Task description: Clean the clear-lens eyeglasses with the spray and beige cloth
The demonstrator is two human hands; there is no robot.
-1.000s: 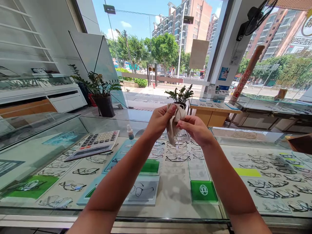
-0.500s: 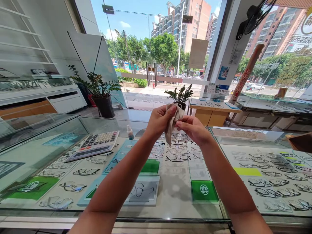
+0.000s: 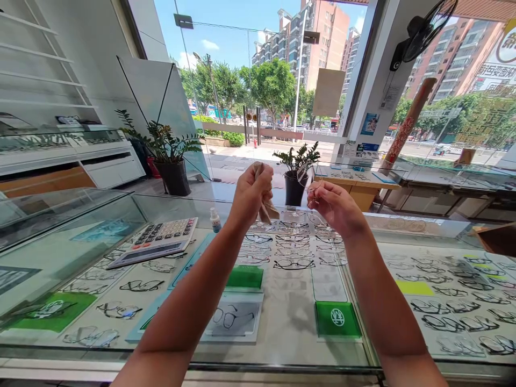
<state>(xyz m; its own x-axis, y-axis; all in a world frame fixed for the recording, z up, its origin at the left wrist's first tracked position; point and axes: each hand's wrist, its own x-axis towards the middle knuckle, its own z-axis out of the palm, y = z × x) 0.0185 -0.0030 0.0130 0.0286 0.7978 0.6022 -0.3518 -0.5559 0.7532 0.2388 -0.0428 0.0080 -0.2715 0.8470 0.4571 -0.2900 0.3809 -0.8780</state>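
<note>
Above the glass counter, my left hand [image 3: 255, 193] is closed around a bunched beige cloth [image 3: 267, 212], whose lower corner hangs below the fingers. To its right, my right hand [image 3: 336, 207] pinches a pair of thin-framed eyeglasses [image 3: 303, 175] with clear lenses; one lens sticks up beyond the fingertips. The fingers hide part of the frame. Cloth and eyeglasses are apart. Rows of eyeglasses [image 3: 293, 264] lie in the display below both hands.
A glass display counter [image 3: 282, 344] spans the front. On it are a large calculator [image 3: 157, 241] and a small spray bottle [image 3: 215, 220] left of my hands. Potted plants [image 3: 173, 174] stand beyond, before a glass door. A wall fan [image 3: 423, 32] hangs at upper right.
My hands have drawn apart, the left going left with the cloth and the right going right with the eyeglasses. The eyeglasses, earlier wrapped in the cloth, are now uncovered.
</note>
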